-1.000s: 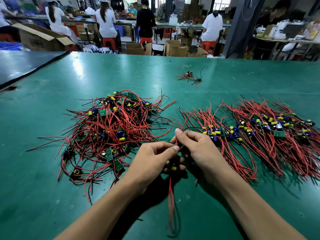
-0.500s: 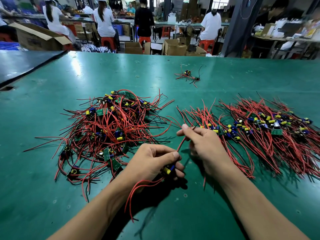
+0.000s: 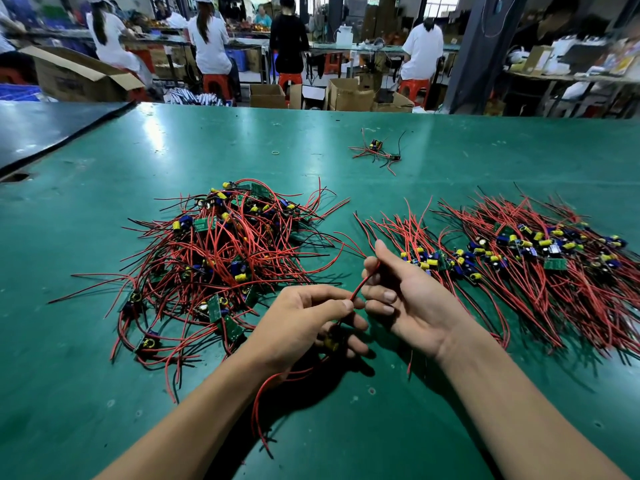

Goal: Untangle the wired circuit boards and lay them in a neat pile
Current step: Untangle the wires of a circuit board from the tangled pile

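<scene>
Sorting in progress, one unit in hand.

Left of both grips: tangled heap (image 3: 221,258) of boards with red and black leads on the green surface (image 3: 104,393), the leads crossing every way. I judge it sits on that side as stock yet to be worked.

Left grip (image 3: 304,323): clenched on one wired board (image 3: 331,342). A yellow capacitor shows under the curled lower fingers. Thumb and forefinger pinch its red lead (image 3: 362,284) just where it leaves the hand. Other leads of this board trail loose below the wrist, toward the camera. The board is probably held low and steady so the lead can be drawn out straight.

Beyond the gap between the grips, well apart: a stray board (image 3: 375,150), lying alone.

Right grip (image 3: 412,299): palm up, fingers curled, the far end of the red lead caught between thumb and forefinger. The lead runs straight from one grip to the other, seemingly held so to check it is free of knots.

Right of the right grip, starting just beside it: neat pile (image 3: 540,271), with boards in a row and leads combed one way. Likely destination; the wired board is not yet on it.
</scene>
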`<state>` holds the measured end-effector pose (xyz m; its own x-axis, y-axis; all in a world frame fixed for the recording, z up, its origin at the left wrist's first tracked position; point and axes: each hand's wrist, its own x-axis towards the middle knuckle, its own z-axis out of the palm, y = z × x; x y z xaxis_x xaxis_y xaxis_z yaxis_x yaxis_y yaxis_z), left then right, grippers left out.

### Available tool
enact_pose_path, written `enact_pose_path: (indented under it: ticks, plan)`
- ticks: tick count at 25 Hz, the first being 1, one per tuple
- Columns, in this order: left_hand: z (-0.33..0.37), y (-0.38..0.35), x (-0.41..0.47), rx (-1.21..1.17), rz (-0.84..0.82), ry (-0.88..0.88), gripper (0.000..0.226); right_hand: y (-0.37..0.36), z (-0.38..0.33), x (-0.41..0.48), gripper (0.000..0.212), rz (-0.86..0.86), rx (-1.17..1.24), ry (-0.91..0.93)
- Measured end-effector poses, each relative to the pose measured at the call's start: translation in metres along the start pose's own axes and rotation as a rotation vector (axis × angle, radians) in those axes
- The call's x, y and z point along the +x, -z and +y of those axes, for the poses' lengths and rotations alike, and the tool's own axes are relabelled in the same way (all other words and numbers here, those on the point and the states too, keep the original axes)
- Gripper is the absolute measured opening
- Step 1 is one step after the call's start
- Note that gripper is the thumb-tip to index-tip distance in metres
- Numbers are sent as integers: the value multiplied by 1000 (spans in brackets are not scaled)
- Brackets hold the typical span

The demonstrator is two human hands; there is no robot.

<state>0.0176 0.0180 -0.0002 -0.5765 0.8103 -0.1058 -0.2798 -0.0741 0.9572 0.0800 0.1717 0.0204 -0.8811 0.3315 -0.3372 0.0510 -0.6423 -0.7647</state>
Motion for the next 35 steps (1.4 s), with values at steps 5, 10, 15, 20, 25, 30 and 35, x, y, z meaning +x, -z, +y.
enact_pose_path:
  ticks: [5, 10, 15, 20, 25, 30, 35]
  plan:
    - [-3, -2, 1, 5, 97, -80, 18, -5, 17, -8, 45, -90, -424, 79]
    - [-5, -2, 3, -3, 82, -73, 19, -7, 25, -7, 50, -162, -483, 68]
    - [0, -4, 2, -33, 40, -53, 18, -1, 14, -3, 48, -35, -551, 102]
    - [1, -8, 1, -52, 8, -45, 17, 1, 6, 2, 56, 25, -336, 129]
    - [1, -6, 0, -67, -15, -46, 17, -1, 1, -2, 58, -182, 97, -39]
    - [-1, -4, 3, -87, 46, -31, 17, -2, 2, -3, 54, -160, -93, -19]
    - [-5, -4, 7, -38, 116, -97, 17, -11, 22, -6, 46, -128, -412, 74]
